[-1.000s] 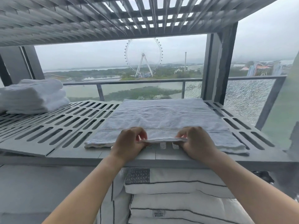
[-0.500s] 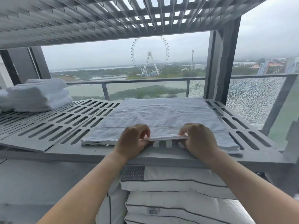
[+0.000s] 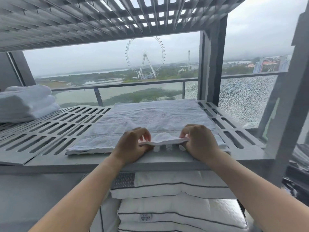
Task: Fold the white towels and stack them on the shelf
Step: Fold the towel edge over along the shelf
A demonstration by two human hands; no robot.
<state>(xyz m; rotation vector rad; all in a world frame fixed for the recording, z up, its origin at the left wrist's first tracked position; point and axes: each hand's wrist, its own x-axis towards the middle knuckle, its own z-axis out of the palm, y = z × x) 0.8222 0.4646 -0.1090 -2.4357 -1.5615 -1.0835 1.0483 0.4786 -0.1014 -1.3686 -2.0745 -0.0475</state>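
The left hand (image 3: 132, 144) and right hand (image 3: 200, 143) pinch the near edge of the flat white terry towel (image 3: 158, 116) on the grey slotted shelf (image 3: 50, 136). The edge has lifted, humped between them.

Soft overcast backlight, wide-angle edge warp

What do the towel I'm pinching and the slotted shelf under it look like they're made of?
Towel: likely white cotton terry, matte; nubby looped pile and a woven band show. Shelf: grey, smooth, matte, with cut slots; painted metal or moulded plastic, I cannot tell which.
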